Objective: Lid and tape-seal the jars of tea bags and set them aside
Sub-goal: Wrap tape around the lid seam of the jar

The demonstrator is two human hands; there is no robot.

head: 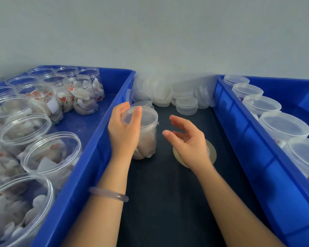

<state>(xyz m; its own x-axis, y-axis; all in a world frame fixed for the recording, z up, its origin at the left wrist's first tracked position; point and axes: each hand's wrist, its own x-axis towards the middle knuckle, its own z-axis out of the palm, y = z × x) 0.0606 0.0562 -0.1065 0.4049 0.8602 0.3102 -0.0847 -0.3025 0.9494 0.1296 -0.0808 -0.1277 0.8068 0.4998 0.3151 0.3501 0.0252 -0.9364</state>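
In the head view, our left hand (125, 129) grips the clear plastic jar of tea bags (146, 139) near its top, with the thumb across the translucent round lid (143, 116) and the fingers curled round the far rim. The jar stands upright on the dark table mat (159, 193), its long axis vertical, just beside the wall of the left blue plastic crate (82, 184).

Our right hand (187, 139) hovers to the jar's right, apart from it. Its fingers are loosely spread, the palm is turned toward the jar, and it holds nothing. Directly beneath it a pale tan roll of tape (212, 154) lies flat on the mat, half hidden by the palm. We judge that taping comes next. The tape lies straight below the right hand, which is the nearer one, and the jar is a short reach to that hand's left.

The lid looks smooth and slightly frosted, and the jar wall is thin and glossy, with soft crumpled white bags showing through. In the left crate, open clear jars (52, 152) show threaded necks and red-tagged bags. The right blue plastic crate (248, 139) holds lidded jars (284, 125) in a row. Loose frosted lids (161, 91) are heaped against the wall. A pale translucent bangle (109, 194) circles the left wrist.
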